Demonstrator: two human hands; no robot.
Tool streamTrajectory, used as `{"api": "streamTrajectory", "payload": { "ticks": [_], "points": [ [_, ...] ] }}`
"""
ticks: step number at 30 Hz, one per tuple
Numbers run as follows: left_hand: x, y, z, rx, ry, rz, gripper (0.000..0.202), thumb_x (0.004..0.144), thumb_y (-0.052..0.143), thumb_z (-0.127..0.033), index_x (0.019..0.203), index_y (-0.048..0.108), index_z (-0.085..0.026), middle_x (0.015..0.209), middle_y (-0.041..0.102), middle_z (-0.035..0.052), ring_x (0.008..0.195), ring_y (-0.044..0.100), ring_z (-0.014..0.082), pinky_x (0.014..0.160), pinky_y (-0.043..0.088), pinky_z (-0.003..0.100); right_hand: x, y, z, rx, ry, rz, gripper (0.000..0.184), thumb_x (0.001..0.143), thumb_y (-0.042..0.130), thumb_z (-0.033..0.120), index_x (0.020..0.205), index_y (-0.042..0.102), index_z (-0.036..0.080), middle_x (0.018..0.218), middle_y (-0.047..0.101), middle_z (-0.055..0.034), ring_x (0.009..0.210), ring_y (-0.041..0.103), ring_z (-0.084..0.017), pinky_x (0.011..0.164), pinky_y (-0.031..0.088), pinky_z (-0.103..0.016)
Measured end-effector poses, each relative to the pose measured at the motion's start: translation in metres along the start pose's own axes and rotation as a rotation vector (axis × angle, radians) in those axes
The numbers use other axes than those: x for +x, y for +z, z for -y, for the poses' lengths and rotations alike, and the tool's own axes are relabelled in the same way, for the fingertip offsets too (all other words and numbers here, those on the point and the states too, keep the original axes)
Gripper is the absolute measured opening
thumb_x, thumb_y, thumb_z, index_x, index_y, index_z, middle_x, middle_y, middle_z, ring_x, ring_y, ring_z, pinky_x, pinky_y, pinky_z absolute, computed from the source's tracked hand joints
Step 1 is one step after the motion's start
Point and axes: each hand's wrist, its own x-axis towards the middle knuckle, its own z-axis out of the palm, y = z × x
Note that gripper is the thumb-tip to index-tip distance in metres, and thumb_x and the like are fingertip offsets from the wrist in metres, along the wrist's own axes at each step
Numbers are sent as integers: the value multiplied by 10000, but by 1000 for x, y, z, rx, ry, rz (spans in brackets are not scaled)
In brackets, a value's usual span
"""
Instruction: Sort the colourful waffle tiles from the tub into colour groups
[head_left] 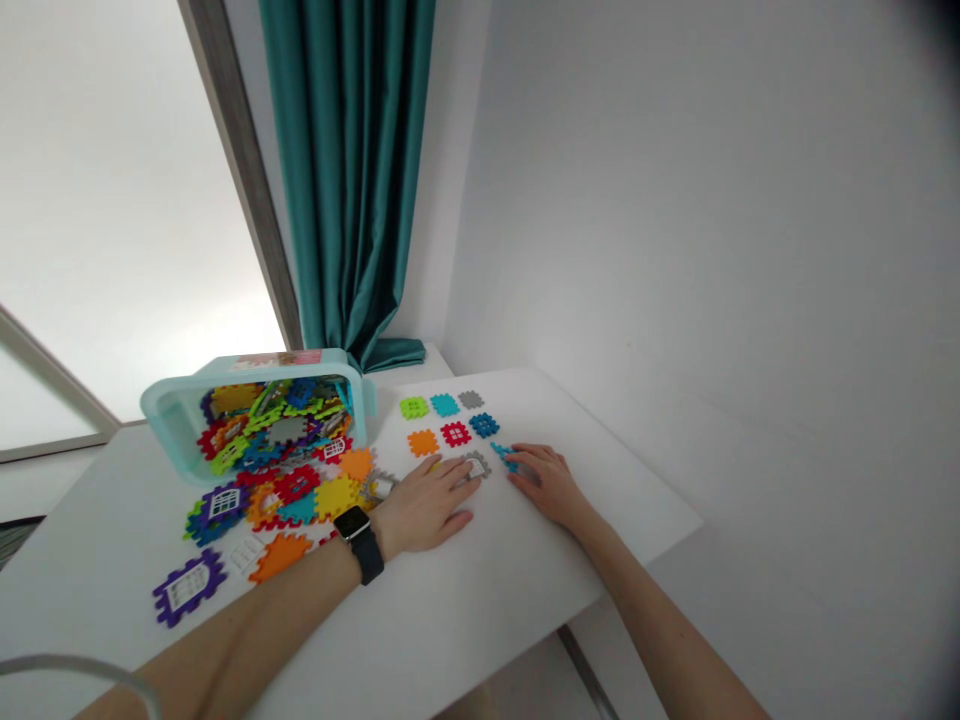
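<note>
My left hand [429, 504], with a dark watch on its wrist, lies flat on the white table [465, 600], fingers stretched over a grey square tile [475, 465]. My right hand [546, 478] rests beside it, fingertips touching a teal tile [502, 455]. Beyond the hands, flat tiles lie in rows: green [413, 407], teal [444, 404] and grey [470, 399], then orange [423, 442], red [455, 433] and blue [484, 424].
A pale blue tub [172, 425] lies tipped on its side at the left, spilling several coloured tiles [292, 490] across the table. A purple window tile [189, 587] lies nearer me. A teal curtain [349, 170] hangs behind; a white wall stands at the right.
</note>
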Motion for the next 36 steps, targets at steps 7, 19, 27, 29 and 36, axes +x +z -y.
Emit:
{"api": "streamTrajectory", "payload": {
  "ticks": [7,19,27,29,36],
  "points": [
    [0,-1,0,-2,4,0,426,1010,423,-393,1387,504,-213,1474,514,122,1370,440,275,1135,318,464,-1,-1,0,2,-1,15,287,898,620,322,1179,678,306,1282,677,-56,1201,594,-278,1007,450,-492],
    [1,-8,0,-10,0,-29,427,1007,429,-366,1403,472,-213,1463,511,120,1359,443,270,1146,315,461,-2,-1,3,-13,11,0,315,880,633,342,1190,651,288,1271,682,-71,1200,600,-281,1027,443,-497],
    [-11,-42,13,8,-36,-90,297,983,456,-275,1246,566,-189,1309,593,131,1228,524,275,1052,395,450,10,-1,39,128,-90,-131,220,928,567,313,1105,673,239,1183,702,-107,1123,639,-273,999,486,-484],
    [-22,-52,19,9,-69,-102,256,976,447,-235,1178,597,-188,1243,615,125,1175,546,268,1004,420,436,20,0,62,166,-157,-123,200,940,554,291,1093,671,237,1151,712,-104,1101,647,-267,993,492,-479],
    [-92,-89,40,31,-294,-148,239,985,416,-232,1029,648,-193,1052,654,93,1019,579,240,928,442,402,56,11,150,250,-362,-88,208,966,505,238,1106,659,246,1111,721,-90,1075,644,-250,991,477,-460]
  ]
}}
